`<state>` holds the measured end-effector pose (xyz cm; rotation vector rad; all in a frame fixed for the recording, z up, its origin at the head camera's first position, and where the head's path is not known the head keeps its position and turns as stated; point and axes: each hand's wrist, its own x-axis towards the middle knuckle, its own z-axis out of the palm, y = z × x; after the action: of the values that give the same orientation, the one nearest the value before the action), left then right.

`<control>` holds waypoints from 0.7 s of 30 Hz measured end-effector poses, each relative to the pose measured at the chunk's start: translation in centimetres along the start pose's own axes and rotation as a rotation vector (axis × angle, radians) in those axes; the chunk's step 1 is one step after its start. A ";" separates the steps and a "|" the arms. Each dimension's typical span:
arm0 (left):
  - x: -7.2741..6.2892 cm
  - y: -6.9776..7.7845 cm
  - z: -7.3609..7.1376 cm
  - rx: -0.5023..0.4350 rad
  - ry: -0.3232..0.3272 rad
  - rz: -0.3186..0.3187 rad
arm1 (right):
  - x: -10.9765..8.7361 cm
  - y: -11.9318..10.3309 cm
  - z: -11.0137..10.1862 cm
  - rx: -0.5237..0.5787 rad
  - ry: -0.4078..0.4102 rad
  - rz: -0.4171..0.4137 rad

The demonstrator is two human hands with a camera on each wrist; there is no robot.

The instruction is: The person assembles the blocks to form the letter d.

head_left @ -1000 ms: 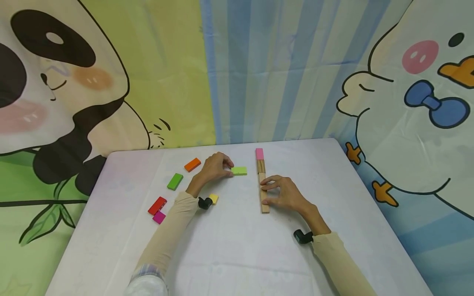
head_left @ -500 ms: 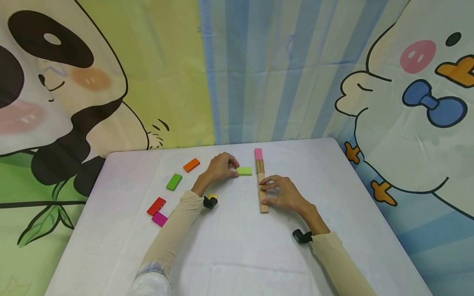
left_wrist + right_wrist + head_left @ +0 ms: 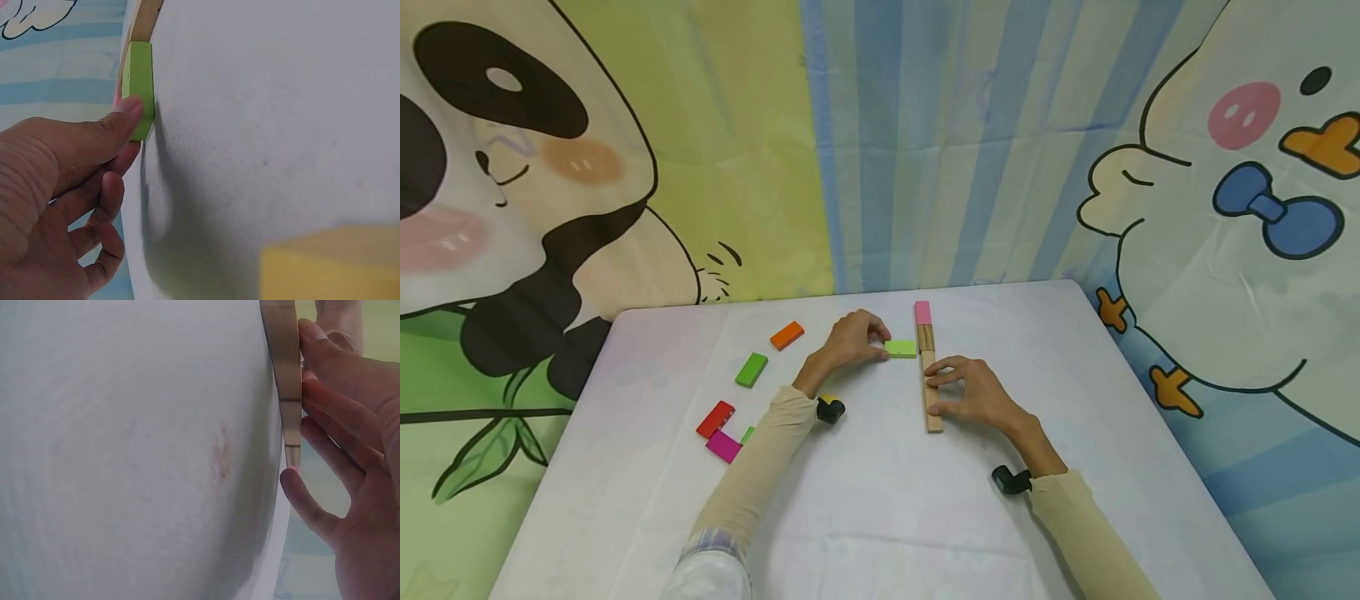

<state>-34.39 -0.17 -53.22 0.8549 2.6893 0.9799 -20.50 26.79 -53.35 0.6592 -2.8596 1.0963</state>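
My left hand [image 3: 855,337] pinches a light green block [image 3: 901,348] between thumb and fingers, gripping its left end. The block's far end is right at a straight row of plain wooden blocks [image 3: 933,417]. In the left wrist view the green block [image 3: 141,72] lies with its end against the wood, the thumb on its near end. A pink block [image 3: 922,312] forms the far end of the row. My right hand [image 3: 976,392] rests its thumb and extended fingertips along the row; the right wrist view shows them touching the wooden blocks [image 3: 286,369] from above.
Left of the row lie an orange block [image 3: 787,335], a green block [image 3: 751,369], a red block [image 3: 715,418] and a magenta block [image 3: 723,446]. Another green piece [image 3: 747,434] peeks out by the left sleeve. A yellow block [image 3: 331,269] sits under the left wrist.
My left hand has slid the light green block rightward, closing the gap to the wooden row. The right hand has stayed in place on the row.
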 end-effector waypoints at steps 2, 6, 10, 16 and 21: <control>0.0 0.1 0.0 -0.004 -0.001 0.003 | 0.0 0.0 0.0 0.001 0.000 -0.001; 0.1 0.2 0.1 -0.003 0.000 0.005 | 0.1 -0.2 0.0 -0.002 -0.001 0.000; 0.2 0.3 0.2 0.003 0.002 0.006 | 0.1 -0.3 -0.1 -0.008 -0.002 0.003; 0.2 0.4 0.2 0.001 -0.004 0.001 | 0.1 -0.3 -0.1 -0.009 -0.004 0.007; 0.2 0.5 0.2 0.017 -0.008 0.004 | 0.1 -0.3 -0.1 -0.008 -0.005 0.010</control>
<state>-34.23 0.33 -53.09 0.8662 2.6945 0.9536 -20.47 26.59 -53.07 0.6491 -2.8725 1.0854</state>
